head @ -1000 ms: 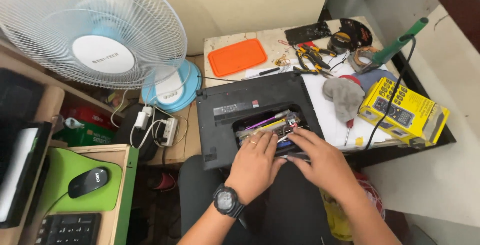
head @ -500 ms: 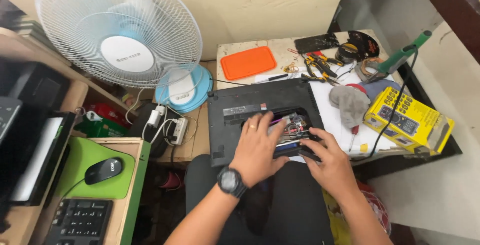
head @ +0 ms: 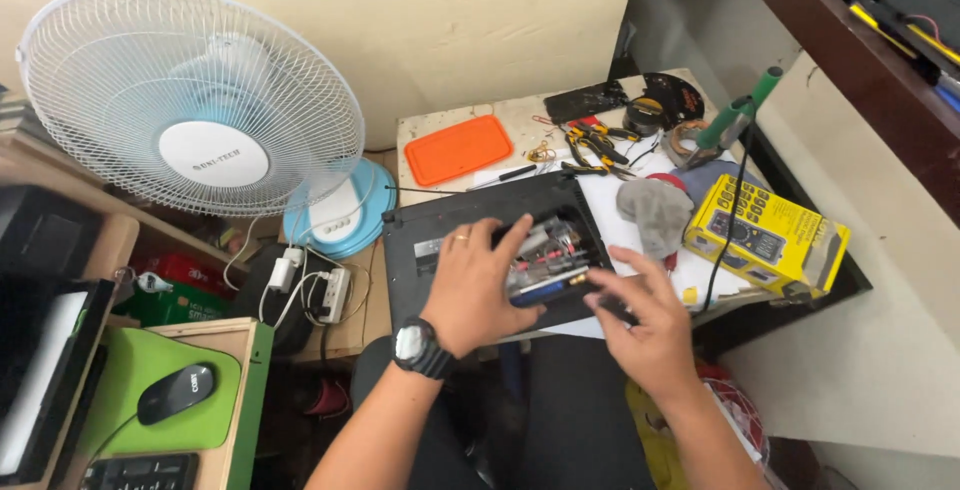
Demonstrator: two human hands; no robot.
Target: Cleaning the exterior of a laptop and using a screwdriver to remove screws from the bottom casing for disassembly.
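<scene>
A black upturned laptop (head: 440, 225) lies on the small work table (head: 450, 130), its open bay showing wires and parts (head: 548, 250). My left hand (head: 475, 285), with a ring and a black wristwatch, lies flat on the laptop with its fingers reaching into the bay's left edge. At the laptop's near right corner is my right hand (head: 640, 320), fingers curled by a small dark piece; whether it grips that piece I cannot tell.
An orange lid (head: 458, 148), pliers (head: 598, 145), tape rolls (head: 685, 140), a grey cloth (head: 655, 212) and a yellow meter box (head: 765, 232) crowd the table. A white fan (head: 200, 110) stands left, over a power strip (head: 330, 290). A mouse (head: 175, 393) sits on a green pad.
The view has shifted right and closer. My left hand has spread over the bay, and my right hand has drawn back toward the laptop's near right corner.
</scene>
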